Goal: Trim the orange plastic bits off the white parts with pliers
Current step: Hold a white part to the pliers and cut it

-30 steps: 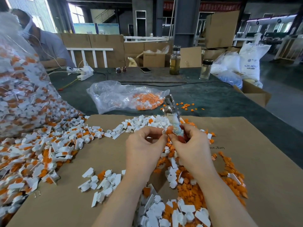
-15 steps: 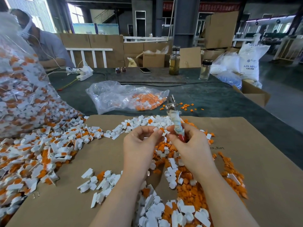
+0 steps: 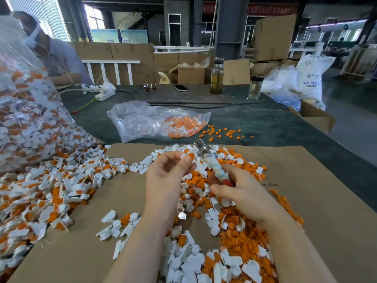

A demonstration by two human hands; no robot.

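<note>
Cloth-wrapped pliers (image 3: 212, 166) beside orange-tipped white part (image 3: 188, 158)

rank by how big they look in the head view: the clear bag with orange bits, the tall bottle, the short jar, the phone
1. clear bag with orange bits, by far the largest
2. tall bottle
3. short jar
4. phone, the smallest

The bag lies nearer the camera, which inflates its look; the other three sit at about one depth.

Table (image 3: 265, 123) with dark green cover. Lower frame: cardboard sheet (image 3: 326, 201) bearing white parts (image 3: 61, 186) and orange bits (image 3: 240, 225). Centre: clear bag (image 3: 142, 121), loose orange pieces (image 3: 224, 132). Left edge: large filled bag (image 3: 24, 119). Upper centre: power strip (image 3: 105, 91), sunglasses (image 3: 150, 87), phone (image 3: 180, 88), two bottles (image 3: 216, 76), cable (image 3: 204, 106).
</note>
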